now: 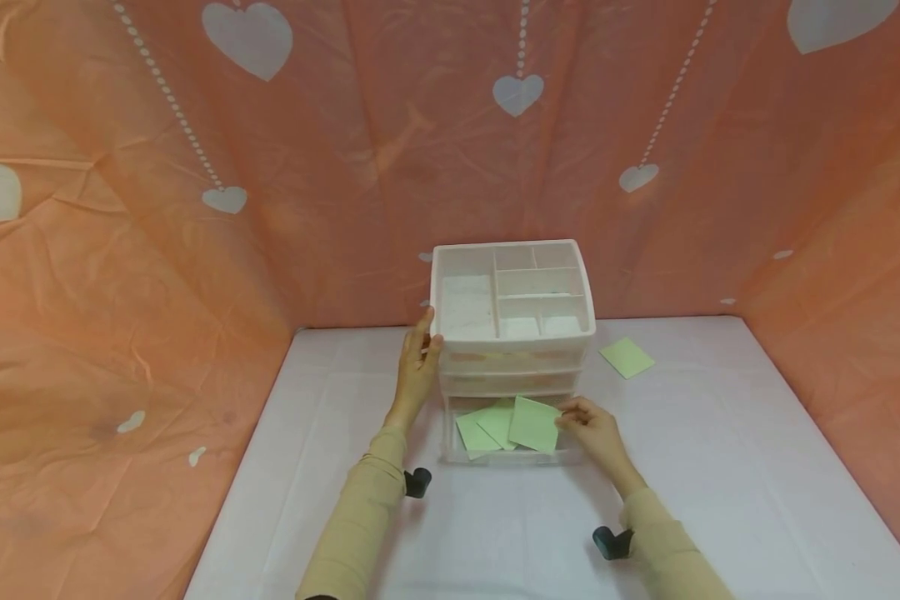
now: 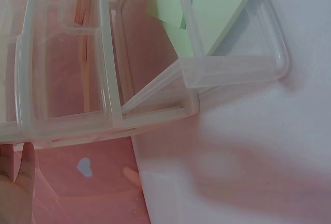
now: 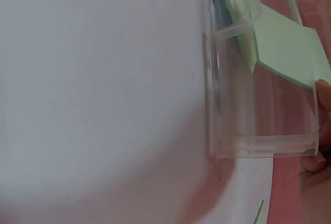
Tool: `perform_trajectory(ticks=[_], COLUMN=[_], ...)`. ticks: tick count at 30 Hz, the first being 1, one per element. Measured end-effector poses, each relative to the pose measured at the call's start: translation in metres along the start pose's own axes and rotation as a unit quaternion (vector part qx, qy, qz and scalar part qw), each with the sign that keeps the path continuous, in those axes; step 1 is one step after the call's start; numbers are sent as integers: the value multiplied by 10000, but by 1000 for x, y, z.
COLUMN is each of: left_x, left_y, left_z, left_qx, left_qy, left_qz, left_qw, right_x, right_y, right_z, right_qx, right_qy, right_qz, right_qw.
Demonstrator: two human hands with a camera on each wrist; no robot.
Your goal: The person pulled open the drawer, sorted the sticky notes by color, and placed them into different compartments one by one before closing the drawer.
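A white plastic drawer organizer (image 1: 513, 340) stands on the table, its bottom drawer (image 1: 465, 456) pulled out. Several light green sticky notes (image 1: 482, 429) lie in that drawer. Over its right part, my right hand (image 1: 596, 433) pinches one green sticky note (image 1: 534, 423) by the edge; the same note (image 3: 287, 45) tilts above the drawer in the right wrist view. My left hand (image 1: 416, 375) touches the left side of the organizer near its top, fingers fairly straight. In the left wrist view only some fingertips (image 2: 25, 169) show against the organizer's edge.
Another green sticky note (image 1: 627, 358) lies on the table to the right of the organizer. The organizer's top has divided compartments (image 1: 540, 283). Behind and at the sides hangs an orange cloth (image 1: 420, 167) with white hearts. A white cover (image 1: 510, 533) spreads over the table.
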State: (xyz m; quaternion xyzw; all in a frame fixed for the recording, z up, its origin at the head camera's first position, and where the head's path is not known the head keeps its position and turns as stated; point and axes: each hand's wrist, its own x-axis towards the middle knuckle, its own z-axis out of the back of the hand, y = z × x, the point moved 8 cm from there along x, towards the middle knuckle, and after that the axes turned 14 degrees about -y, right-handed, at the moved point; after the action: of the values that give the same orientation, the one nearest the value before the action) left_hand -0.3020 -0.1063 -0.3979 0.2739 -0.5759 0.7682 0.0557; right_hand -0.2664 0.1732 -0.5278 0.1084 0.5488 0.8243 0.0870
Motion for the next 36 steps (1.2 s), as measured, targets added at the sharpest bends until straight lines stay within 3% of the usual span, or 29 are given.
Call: perform_trajectory(ticks=[7, 14, 25, 31, 36], left_x=[1, 0, 1, 0, 0], left_y=[0, 0, 0, -1, -1], left_z=[-1, 0, -1, -1, -1], left_qx=[-50, -10, -33, 24, 9], left_qy=[-39, -51, -57, -40, -37], left_qz=[10, -2, 2, 51, 52], left_qw=[10000, 10000, 10000, 10000, 10000], right_x=[1, 1, 0, 2, 8], right_y=[5, 14, 17, 12, 5], right_z=[-6, -5, -2, 2, 13], right_qx=[-614, -1444, -1485, -1090, -764], right_qy=[56, -327, -571, -547, -520], right_qz=[533, 1250, 1751, 1430, 853], right_qw=[9967, 9811, 9716, 9822, 9921])
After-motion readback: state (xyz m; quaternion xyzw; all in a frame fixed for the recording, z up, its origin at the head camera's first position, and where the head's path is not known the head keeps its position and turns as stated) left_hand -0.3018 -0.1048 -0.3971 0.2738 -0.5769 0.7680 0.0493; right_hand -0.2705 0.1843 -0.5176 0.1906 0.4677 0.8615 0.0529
